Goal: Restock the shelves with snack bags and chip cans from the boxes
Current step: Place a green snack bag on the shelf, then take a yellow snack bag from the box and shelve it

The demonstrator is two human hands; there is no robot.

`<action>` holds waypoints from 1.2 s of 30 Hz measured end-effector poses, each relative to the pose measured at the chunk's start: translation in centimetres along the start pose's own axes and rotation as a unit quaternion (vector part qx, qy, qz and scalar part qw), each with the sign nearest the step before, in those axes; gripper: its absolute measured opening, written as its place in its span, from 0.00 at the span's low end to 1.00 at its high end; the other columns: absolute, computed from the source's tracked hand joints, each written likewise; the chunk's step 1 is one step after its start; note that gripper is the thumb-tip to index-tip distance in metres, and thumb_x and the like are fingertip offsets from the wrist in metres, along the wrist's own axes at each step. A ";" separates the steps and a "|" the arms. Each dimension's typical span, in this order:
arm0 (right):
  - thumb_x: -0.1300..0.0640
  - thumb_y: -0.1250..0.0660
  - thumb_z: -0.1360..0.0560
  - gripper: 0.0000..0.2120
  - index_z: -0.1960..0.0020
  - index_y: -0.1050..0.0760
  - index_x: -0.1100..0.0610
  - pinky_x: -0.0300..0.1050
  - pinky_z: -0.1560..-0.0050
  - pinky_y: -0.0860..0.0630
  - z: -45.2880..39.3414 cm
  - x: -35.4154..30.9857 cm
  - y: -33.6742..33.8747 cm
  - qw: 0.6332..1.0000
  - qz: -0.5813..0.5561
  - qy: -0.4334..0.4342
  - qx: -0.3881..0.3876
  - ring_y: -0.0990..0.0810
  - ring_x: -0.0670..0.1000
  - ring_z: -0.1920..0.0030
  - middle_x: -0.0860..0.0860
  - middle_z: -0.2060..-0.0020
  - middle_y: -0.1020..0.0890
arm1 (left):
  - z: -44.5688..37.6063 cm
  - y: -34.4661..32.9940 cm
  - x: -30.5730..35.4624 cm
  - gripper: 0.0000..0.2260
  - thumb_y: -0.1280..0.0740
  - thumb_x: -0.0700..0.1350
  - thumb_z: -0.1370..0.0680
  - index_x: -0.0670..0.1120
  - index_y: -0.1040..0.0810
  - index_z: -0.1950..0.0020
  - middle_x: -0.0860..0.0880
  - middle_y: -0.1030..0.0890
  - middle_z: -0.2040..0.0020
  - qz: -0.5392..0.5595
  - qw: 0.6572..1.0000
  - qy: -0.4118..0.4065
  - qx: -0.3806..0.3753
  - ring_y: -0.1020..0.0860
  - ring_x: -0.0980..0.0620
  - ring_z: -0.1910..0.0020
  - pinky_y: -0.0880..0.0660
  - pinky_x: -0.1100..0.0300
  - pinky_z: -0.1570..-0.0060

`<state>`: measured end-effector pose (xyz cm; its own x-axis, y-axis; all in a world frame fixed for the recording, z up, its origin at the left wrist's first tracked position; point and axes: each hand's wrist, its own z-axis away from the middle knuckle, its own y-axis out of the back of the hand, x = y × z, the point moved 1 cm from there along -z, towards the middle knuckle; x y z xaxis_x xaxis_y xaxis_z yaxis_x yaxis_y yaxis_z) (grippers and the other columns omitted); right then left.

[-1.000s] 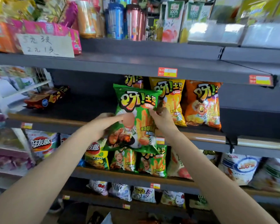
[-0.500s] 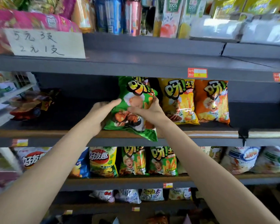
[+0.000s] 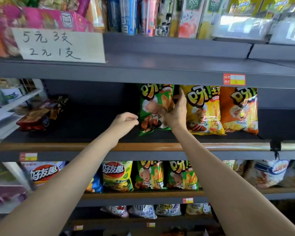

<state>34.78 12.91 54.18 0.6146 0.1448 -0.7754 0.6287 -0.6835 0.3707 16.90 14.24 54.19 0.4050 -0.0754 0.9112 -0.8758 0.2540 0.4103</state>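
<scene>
At centre frame, on the middle shelf [image 3: 160,145], the green snack bag [image 3: 153,109] stands upright, long axis vertical, its base on the shelf floor and its right edge touching the yellow bag [image 3: 203,109], with an orange bag [image 3: 238,109] further right. The right hand [image 3: 174,113] is the nearer one: it lies against the green bag's right side, fingers extended upward into the seam between green and yellow, thumb across the front; whether it pinches or merely presses cannot be told. The left hand [image 3: 125,120] sits just left of the bag's lower edge, fingers loosely curled and holding nothing, apparently clear of the film. Judgement: placement is nearly complete; what remains is to square the bag and let go.

Left of the bag the dark shelf floor runs to a slumped dark-red bag [image 3: 41,113] at mid left. A handwritten price card [image 3: 60,45] stands at upper left; more snack bags fill the lower shelves.
</scene>
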 end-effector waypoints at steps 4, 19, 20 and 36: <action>0.63 0.29 0.28 0.36 0.27 0.45 0.64 0.33 0.42 0.39 0.0 0.2 -0.4 0.999 0.000 0.022 0.048 0.33 0.59 0.33 0.61 0.33 0.37 | -0.2 -1.1 0.1 0.14 0.37 0.41 0.23 0.46 0.25 0.37 0.49 0.24 0.42 -0.029 0.998 -0.005 -0.050 0.28 0.55 0.44 0.32 0.62 0.44; 0.68 0.38 0.25 0.19 0.35 0.36 0.68 0.35 0.48 0.35 5.7 0.1 6.5 0.982 0.103 0.155 -0.014 0.30 0.57 0.43 0.63 0.39 0.32 | 4.2 -5.0 -1.0 0.11 0.38 0.36 0.25 0.42 0.26 0.43 0.45 0.27 0.44 -0.145 0.936 -0.265 0.183 0.26 0.50 0.45 0.30 0.61 0.50; 0.68 0.39 0.25 0.17 0.37 0.34 0.68 0.38 0.53 0.32 7.1 0.8 7.3 0.980 0.092 0.178 -0.018 0.28 0.55 0.49 0.63 0.42 0.31 | 5.7 -6.0 -2.0 0.11 0.39 0.34 0.25 0.41 0.26 0.44 0.45 0.27 0.46 -0.148 0.926 -0.299 0.176 0.26 0.51 0.47 0.31 0.62 0.51; 0.65 0.37 0.26 0.09 0.46 0.23 0.64 0.46 0.54 0.29 24.3 34.3 22.2 0.881 0.239 -0.121 -0.391 0.22 0.60 0.51 0.60 0.50 0.21 | 17.6 -33.6 -20.0 0.11 0.37 0.35 0.24 0.39 0.27 0.42 0.42 0.28 0.46 -0.294 0.950 -0.060 -0.081 0.25 0.44 0.50 0.30 0.54 0.53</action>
<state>58.21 -14.69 23.42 0.8375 -0.2475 -0.4872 0.5207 0.0907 0.8489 33.65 -9.72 22.86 0.7708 -0.3577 0.5271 -0.4514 0.2772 0.8482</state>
